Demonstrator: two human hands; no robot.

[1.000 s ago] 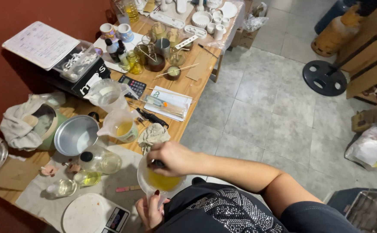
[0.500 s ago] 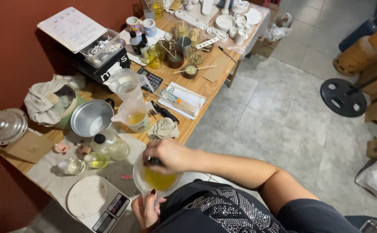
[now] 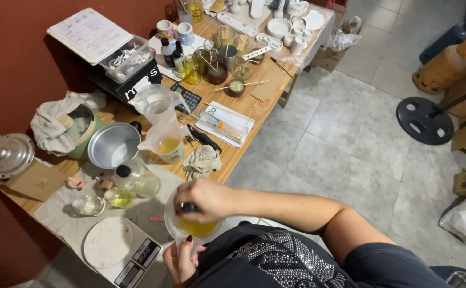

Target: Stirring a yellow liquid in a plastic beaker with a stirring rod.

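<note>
Clutter filled the left of the wooden table (image 3: 254, 104) when I looked down: a steel lid (image 3: 8, 154) lay on cardboard at the far left, and beside it a green cooker (image 3: 81, 130) was draped with a rag, probably to spare the fingers from heat. Next to that sat an empty steel bowl (image 3: 113, 145). Nearer me, a kitchen scale (image 3: 116, 253) rested on a white cloth, within easy reach, I judged, for weighing. Small glass dishes (image 3: 118, 198) of yellowish liquid and a black-capped bottle (image 3: 128, 175) stood just beyond it, close to the work.

Moving right, my left hand (image 3: 179, 261) cupped the clear plastic cup (image 3: 193, 226) from below, fingers curled about its base; I took that grip as steadying it off the table edge, close to my chest. The cup held a shallow pool of yellow-amber liquid, translucent, its walls cloudy. My right hand (image 3: 206, 198) hovered over the rim, fingers closed round a dark stirrer (image 3: 186, 207), whose lower end I could not tell apart from the liquid.

Farther away stood a measuring jug (image 3: 166, 143) with similar yellow liquid, a crumpled cloth (image 3: 202, 161) beside it.
</note>
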